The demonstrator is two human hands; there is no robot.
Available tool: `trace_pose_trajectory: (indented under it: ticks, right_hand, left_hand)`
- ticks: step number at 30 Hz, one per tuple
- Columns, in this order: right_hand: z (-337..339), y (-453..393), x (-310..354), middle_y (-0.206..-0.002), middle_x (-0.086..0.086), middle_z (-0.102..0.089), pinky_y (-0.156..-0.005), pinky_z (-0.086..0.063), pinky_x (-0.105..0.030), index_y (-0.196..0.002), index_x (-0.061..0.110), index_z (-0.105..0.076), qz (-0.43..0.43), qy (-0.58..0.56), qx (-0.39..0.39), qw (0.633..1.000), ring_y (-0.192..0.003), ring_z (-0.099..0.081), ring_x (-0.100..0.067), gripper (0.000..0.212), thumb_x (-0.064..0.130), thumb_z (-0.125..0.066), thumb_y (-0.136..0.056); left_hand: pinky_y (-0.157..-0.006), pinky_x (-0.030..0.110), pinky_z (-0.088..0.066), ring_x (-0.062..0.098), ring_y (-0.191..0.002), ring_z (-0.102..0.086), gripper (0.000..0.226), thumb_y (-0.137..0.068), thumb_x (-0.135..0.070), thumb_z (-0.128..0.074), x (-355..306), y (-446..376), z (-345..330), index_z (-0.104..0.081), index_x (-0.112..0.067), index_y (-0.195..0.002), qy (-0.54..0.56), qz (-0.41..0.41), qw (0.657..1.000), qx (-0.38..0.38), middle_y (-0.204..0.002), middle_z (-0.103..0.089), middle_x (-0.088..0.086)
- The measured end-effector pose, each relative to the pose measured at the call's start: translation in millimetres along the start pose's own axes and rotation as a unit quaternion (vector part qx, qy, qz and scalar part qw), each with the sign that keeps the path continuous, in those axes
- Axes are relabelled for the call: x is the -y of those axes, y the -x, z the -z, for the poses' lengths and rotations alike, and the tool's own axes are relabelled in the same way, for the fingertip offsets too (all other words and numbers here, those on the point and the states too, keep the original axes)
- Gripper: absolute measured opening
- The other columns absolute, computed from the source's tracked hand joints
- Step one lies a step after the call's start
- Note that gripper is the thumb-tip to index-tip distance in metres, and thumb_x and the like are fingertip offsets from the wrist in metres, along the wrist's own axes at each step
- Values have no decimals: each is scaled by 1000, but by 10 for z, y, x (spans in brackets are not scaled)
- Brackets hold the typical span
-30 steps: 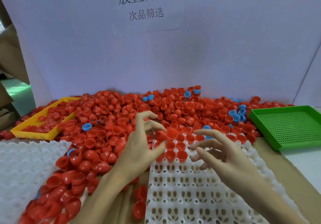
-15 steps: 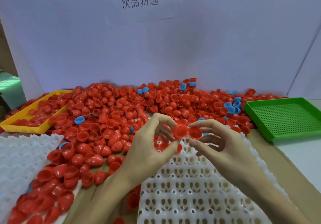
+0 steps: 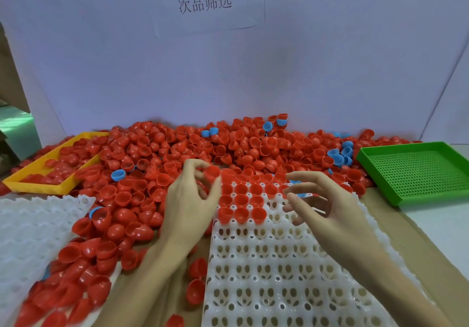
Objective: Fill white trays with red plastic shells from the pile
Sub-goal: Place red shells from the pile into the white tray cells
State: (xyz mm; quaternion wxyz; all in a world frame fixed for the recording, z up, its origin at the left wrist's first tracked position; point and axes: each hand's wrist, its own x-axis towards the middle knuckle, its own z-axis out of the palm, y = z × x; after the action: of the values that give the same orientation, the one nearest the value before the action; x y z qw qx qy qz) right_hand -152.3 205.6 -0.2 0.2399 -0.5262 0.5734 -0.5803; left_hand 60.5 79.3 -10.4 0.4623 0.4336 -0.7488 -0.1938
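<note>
A person's two bare hands hover over the far end of a white tray [image 3: 279, 271] that lies lengthwise on a brown cardboard sheet [image 3: 429, 255]. The left hand [image 3: 189, 205] has its fingers curled upward, with a red shell [image 3: 212, 171] at the tips of forefinger and thumb; motion blur makes it hard to tell how firmly the shell is pinched. The right hand [image 3: 327, 207] is loosely spread above the tray's right side, fingers bent and apart, holding nothing visible.

The tray's far rows carry seated shells [image 3: 241, 201], open side up, packed rim to rim in the left part of the grid; the nearer sockets show bare. Behind and to the left spreads the pile [image 3: 177, 149] of red plastic shells, banked against a pale backboard [image 3: 330, 60] and spilling down along the tray's left edge toward the viewer. A few blue shells [image 3: 338, 155] are scattered through the red.

A second white tray [image 3: 30, 233] sits at the left, partly overlapped by loose shells. Beyond it a yellow tray [image 3: 38, 186] holds more red shells. At the right, just past the pile's edge, a green perforated tray [image 3: 416, 172] rests at an angle. A paper sign [image 3: 205, 2] printed with Chinese characters is fixed to the backboard above the pile.
</note>
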Motion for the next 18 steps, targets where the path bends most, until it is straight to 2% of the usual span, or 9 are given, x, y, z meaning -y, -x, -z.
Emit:
trace_pose_trajectory:
  ticks: [1,3,5,8,11,15,18]
  right_hand:
    - [6,-3,-7,-101,13,-74,-69,-61,-25,-117,34,-69,-6,-3,-7,1000,-88,-76,-13,26,16,-70,-98]
    - [9,-6,-20,-100,13,-75,-68,-61,-25,-115,32,-70,-17,-8,-11,1000,-86,-77,-13,24,14,-68,-99]
    - [5,-5,-19,-99,13,-75,-68,-61,-25,-114,32,-69,-25,-10,-7,1000,-86,-77,-13,23,14,-66,-100]
    - [8,-5,-14,-98,14,-75,-68,-62,-26,-113,33,-70,-27,-8,-3,1000,-86,-77,-12,23,13,-64,-101]
    - [13,-9,-17,-98,12,-75,-68,-62,-27,-112,32,-70,-28,-6,-2,1000,-85,-77,-14,24,11,-62,-102]
    - [35,-28,-15,-98,12,-75,-65,-61,-27,-110,29,-71,-31,1,-9,999,-84,-76,-15,24,8,-61,-102]
    - [50,-40,-16,-98,13,-75,-65,-61,-26,-109,29,-71,-34,9,-14,999,-83,-76,-14,24,8,-61,-102]
  left_hand:
    - [-78,25,-53,8,-91,-61,37,-97,-29,-71,108,-41,30,-53,-24,-129,-71,21,997,-9,-106,-61,-11]
    - [-97,35,-46,22,-114,-52,51,-98,-30,-69,305,-85,60,-47,-16,-141,-190,47,981,7,-127,-52,5]
    - [-107,40,-40,30,-124,-45,47,-98,-29,-68,420,-108,51,-52,-11,-139,-232,41,972,25,-135,-47,13]
    - [-107,35,-37,23,-125,-45,31,-102,-27,-62,473,-210,-49,-64,-12,-129,-223,11,973,64,-136,-51,6]
    - [-111,36,-35,23,-135,-44,32,-107,-29,-52,501,-447,-229,-63,-13,-132,-229,-14,968,103,-146,-49,4]
    - [-118,45,-31,30,-146,-35,44,-109,-39,-44,615,-880,-422,-55,-17,-145,-327,-24,935,137,-159,-39,13]
    - [-120,51,-22,28,-151,-28,44,-111,-43,-35,759,-1076,-471,-54,-26,-147,-398,-6,898,186,-164,-34,9]
